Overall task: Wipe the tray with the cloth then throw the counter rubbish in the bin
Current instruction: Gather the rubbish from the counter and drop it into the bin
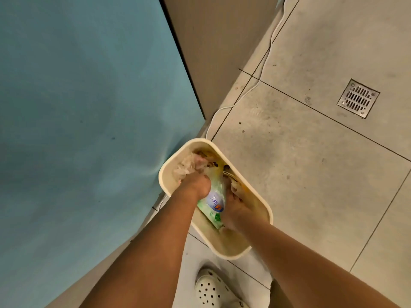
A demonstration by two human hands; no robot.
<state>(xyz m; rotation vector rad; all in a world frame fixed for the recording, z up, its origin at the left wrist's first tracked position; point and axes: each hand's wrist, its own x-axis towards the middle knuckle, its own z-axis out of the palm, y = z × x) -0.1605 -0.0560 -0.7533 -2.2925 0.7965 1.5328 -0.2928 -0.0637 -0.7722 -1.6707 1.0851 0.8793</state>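
A blue counter top (84, 107) is filling the left side, with no rubbish showing on the part in view. Just right of its edge, a cream bin (264, 210) is sitting on the tiled floor (311, 174), and both arms are reaching down into it. The left hand (195, 185) is curling around crumpled clear plastic (189, 166) at the far end, seemingly pressing it down to make room. Between the hands a green and white packet (214, 204) is standing on end, wedged in place. The right hand (233, 203) is lying along the packet's right side with fingers buried in yellowish scraps (239, 187); whether it is gripping anything I cannot tell. Judging by this, the rubbish step is nearing its end. The tray and cloth are out of view. Further right, a white cable (264, 63) is trailing past a floor drain (358, 98), and a white clog (213, 290) is standing below the bin.
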